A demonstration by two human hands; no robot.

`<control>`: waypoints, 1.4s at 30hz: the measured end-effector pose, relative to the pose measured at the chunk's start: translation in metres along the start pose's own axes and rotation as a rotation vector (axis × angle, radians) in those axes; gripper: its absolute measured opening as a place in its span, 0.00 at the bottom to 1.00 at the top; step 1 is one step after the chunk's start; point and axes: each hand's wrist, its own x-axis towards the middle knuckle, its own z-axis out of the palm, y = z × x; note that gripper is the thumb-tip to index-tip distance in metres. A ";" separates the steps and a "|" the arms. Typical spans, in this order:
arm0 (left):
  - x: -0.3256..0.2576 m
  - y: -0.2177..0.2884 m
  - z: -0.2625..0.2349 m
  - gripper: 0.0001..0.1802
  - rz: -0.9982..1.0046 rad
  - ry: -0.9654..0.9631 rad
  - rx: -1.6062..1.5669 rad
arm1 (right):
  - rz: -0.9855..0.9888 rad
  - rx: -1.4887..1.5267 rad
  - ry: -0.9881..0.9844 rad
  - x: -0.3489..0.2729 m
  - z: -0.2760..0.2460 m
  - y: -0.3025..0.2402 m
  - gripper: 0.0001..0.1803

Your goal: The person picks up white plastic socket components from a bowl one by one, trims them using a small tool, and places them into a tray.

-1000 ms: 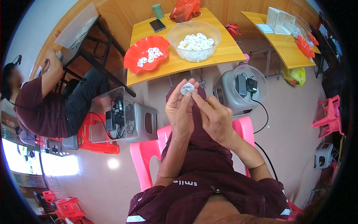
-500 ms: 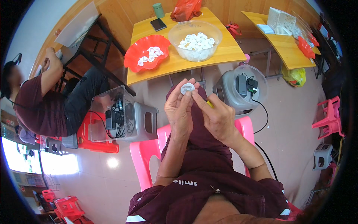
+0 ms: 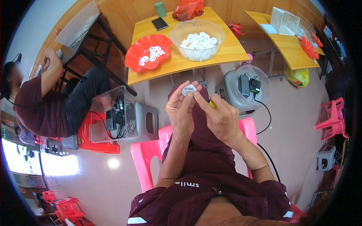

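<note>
Over my lap, my left hand (image 3: 180,113) pinches a small round white plastic piece (image 3: 188,89) between thumb and fingers. My right hand (image 3: 222,120) is closed around a small yellow item (image 3: 212,104); most of it is hidden in the palm, so its kind does not show. The right index fingertip touches the edge of the white piece. Ahead on the table, a clear plastic bowl (image 3: 177,49) holds many similar white pieces (image 3: 198,40). To its left, a red wavy-rimmed dish (image 3: 134,56) holds several more.
The yellow table (image 3: 226,56) also carries a black phone (image 3: 160,24), a green canister (image 3: 160,10) and a red plastic bag (image 3: 187,9). Clear bins with adapters and cables stand on grey stools (image 3: 145,122) at both sides. Another person (image 3: 41,105) sits at the left.
Both hands stay nearly in place. The white piece has tilted very slightly and sits a touch lower; the view has shifted a little.
</note>
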 end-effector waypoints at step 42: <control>0.004 0.010 -0.007 0.16 -0.095 -0.072 0.055 | 0.005 -0.036 -0.015 -0.001 0.001 0.003 0.24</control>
